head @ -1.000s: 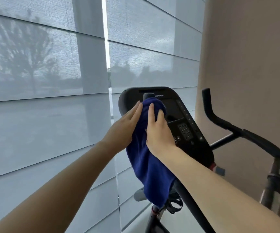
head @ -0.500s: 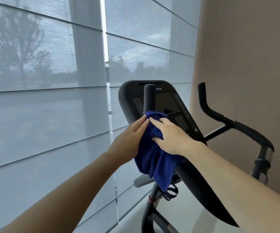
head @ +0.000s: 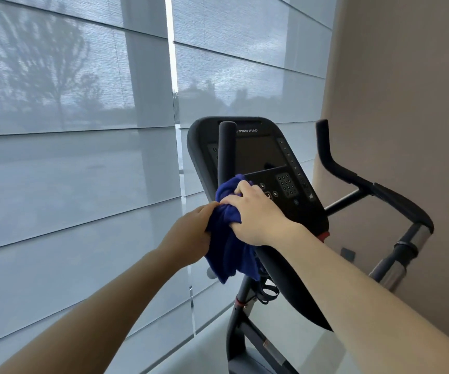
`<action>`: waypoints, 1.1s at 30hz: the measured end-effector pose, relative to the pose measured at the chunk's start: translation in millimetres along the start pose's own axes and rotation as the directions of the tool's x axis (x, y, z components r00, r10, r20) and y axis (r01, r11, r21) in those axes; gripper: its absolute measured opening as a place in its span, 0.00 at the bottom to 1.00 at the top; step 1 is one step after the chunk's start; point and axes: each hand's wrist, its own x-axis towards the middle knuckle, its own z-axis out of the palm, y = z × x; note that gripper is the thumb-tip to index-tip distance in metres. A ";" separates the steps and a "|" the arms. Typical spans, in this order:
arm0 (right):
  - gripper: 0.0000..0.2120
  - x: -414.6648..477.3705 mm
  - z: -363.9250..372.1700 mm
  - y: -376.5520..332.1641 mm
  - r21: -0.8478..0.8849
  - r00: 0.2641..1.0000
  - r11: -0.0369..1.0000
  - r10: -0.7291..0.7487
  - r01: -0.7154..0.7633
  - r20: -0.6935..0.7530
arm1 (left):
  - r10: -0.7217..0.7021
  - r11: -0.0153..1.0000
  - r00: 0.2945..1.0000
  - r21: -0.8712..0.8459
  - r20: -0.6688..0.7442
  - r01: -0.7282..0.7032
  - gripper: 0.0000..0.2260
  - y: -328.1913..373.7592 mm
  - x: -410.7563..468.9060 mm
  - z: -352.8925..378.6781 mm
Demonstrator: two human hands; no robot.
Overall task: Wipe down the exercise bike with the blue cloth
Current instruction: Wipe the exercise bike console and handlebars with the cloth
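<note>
The black exercise bike stands in front of me, its console tilted toward me with a dark screen and a keypad. The blue cloth is wrapped around the bike's left handlebar, low on the upright grip where it bends. My left hand grips the cloth from the left side. My right hand clasps it from the right and on top. The upper part of the left handlebar stands bare above the cloth. The right handlebar is untouched.
A window with grey roller blinds fills the left and middle. A beige wall stands close on the right behind the right handlebar. The bike's frame post runs down to a pale floor.
Both hands have slid the cloth down the left handlebar from its tip to the lower bend, baring the upper grip.
</note>
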 end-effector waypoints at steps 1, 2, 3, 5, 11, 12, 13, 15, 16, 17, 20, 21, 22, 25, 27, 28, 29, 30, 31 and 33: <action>0.24 -7.0 -0.7 -0.5 -0.025 1.000 0.999 -0.023 0.024 0.010 | -0.020 1.000 1.000 0.004 0.007 0.019 0.22 6.5 -6.8 1.8; 0.23 -13.0 -0.9 -1.3 -0.045 0.999 0.998 -0.042 0.042 0.010 | -0.035 0.999 0.999 0.015 0.013 0.035 0.22 11.3 -12.8 3.4; 0.22 -18.9 -0.9 -1.2 -0.057 0.998 0.997 -0.056 0.056 0.002 | -0.046 0.998 0.999 0.034 0.017 0.045 0.22 15.7 -18.1 5.2; 0.21 -34.5 -4.5 5.0 -0.037 0.996 0.996 -0.084 0.083 -0.013 | -0.059 0.996 0.998 0.070 -0.005 0.059 0.22 29.8 -27.9 8.0; 0.16 -88.5 -43.6 43.9 0.261 0.989 0.958 -0.136 0.116 0.056 | -0.018 0.993 0.986 0.111 -0.164 0.036 0.24 97.7 -43.9 9.8; 0.16 -97.7 -50.4 53.3 0.274 0.982 0.954 -0.159 0.126 0.102 | -0.006 0.990 0.987 0.138 -0.164 0.029 0.25 112.2 -46.6 11.4; 0.16 -106.3 -57.6 62.7 0.274 0.973 0.952 -0.184 0.140 0.143 | -0.003 0.987 0.986 0.156 -0.167 0.030 0.25 126.5 -49.6 13.2; 0.16 -119.6 -71.3 81.5 0.294 0.958 0.942 -0.221 0.162 0.182 | -0.017 0.989 0.979 0.144 -0.203 0.047 0.25 154.9 -55.4 15.3; 0.15 -124.8 -76.4 90.3 0.322 0.956 0.932 -0.232 0.167 0.177 | -0.022 0.990 0.975 0.129 -0.222 0.052 0.25 168.0 -58.0 17.5; 0.15 -129.4 -79.4 97.6 0.349 0.957 0.922 -0.237 0.167 0.169 | -0.021 0.991 0.973 0.127 -0.230 0.051 0.25 179.2 -60.5 21.3; 0.20 -145.2 -68.9 104.9 0.384 0.951 0.917 -0.211 0.111 0.227 | -0.031 0.978 0.988 0.197 -0.154 0.061 0.26 197.5 -71.0 43.5; 0.24 -152.9 -58.6 102.5 0.380 0.946 0.920 -0.201 0.093 0.255 | -0.052 0.971 0.992 0.226 -0.114 0.077 0.26 198.4 -75.7 53.7; 0.27 -161.4 -45.5 99.2 0.353 0.946 0.930 -0.198 0.099 0.256 | -0.069 0.964 0.994 0.251 -0.088 0.089 0.24 198.5 -80.3 63.7; 0.30 -183.3 -16.7 92.5 0.190 0.977 0.966 -0.194 0.176 0.083 | -0.104 0.955 0.990 0.269 -0.100 0.128 0.27 199.5 -90.3 82.6; 0.28 -188.2 -10.6 97.6 0.146 0.978 0.967 -0.210 0.209 -0.007 | -0.112 0.951 0.985 0.273 -0.132 0.144 0.26 201.7 -94.0 86.0; 0.28 -189.9 -8.8 102.0 0.144 0.973 0.963 -0.229 0.229 -0.019 | -0.105 0.947 0.984 0.288 -0.141 0.142 0.24 203.7 -96.2 87.1; 0.28 -191.1 -6.5 107.4 0.147 0.968 0.957 -0.251 0.250 -0.012 | -0.100 0.939 0.986 0.315 -0.136 0.139 0.24 205.7 -98.0 88.4; 0.27 -191.8 -4.7 113.1 0.158 0.962 0.950 -0.272 0.269 0.002 | -0.099 0.928 0.988 0.347 -0.117 0.134 0.24 208.6 -98.8 89.2; 0.27 -192.6 -3.6 118.8 0.176 0.957 0.943 -0.290 0.284 0.011 | -0.097 0.920 0.991 0.373 -0.093 0.125 0.24 212.1 -98.4 89.4; 0.26 -194.4 -3.5 129.6 0.215 0.949 0.928 -0.314 0.305 0.007 | -0.076 0.910 0.995 0.403 -0.064 0.095 0.24 220.3 -94.2 89.5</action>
